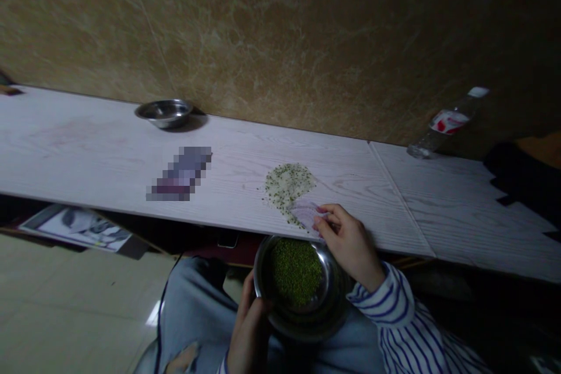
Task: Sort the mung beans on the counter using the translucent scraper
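Where the right hand (353,245) pinches the lilac sheet (305,213), expect flex. Below that grip, the left hand (249,330) clamps the likely heavy bowl (326,280) by its rim.

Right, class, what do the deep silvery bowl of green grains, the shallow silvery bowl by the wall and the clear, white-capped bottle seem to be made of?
Deep silvery bowl: polished metal, probably stainless steel; bright highlights inside.
Shallow silvery bowl: similar shiny metal, from its mirror-like reflections.
Clear bottle: smooth, see-through, so likely plastic, possibly glass.
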The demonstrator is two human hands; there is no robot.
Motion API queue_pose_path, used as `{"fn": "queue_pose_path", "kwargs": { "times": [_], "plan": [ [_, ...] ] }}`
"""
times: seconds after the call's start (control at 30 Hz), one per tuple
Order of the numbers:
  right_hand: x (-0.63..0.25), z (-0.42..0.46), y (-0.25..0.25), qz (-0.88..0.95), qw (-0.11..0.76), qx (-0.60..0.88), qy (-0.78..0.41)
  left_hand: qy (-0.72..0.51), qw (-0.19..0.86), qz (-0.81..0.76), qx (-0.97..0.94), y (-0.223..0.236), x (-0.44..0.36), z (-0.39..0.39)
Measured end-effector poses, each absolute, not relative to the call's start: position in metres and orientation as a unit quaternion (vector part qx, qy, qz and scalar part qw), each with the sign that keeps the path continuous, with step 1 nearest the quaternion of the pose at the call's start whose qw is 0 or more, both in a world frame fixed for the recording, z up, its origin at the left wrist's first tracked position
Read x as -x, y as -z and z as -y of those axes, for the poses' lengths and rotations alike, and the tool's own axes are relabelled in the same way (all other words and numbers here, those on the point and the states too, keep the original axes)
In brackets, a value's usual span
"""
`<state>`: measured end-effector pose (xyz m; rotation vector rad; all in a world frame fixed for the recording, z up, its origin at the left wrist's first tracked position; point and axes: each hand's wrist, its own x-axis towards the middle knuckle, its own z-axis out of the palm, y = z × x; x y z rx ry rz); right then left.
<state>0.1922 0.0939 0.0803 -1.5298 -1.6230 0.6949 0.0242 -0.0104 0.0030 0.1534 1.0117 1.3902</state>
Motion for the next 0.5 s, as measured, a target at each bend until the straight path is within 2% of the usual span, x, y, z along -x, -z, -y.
{"fn": "queue_pose_path", "kwargs": {
  "times": [0.33, 0.5],
  "plan": [
    [-0.240, -0.095, -0.078, 0.605, 0.431, 0.590, -0.316, -0.605, 0.650, -0.456, -0.061, -0.001, -0.022, 0.011],
    [-0.258, -0.087, -0.085, 0.586, 0.420, 0.602, -0.343, -0.602, 0.662, -0.438, -0.090, 0.012, -0.017, 0.012]
  ]
}}
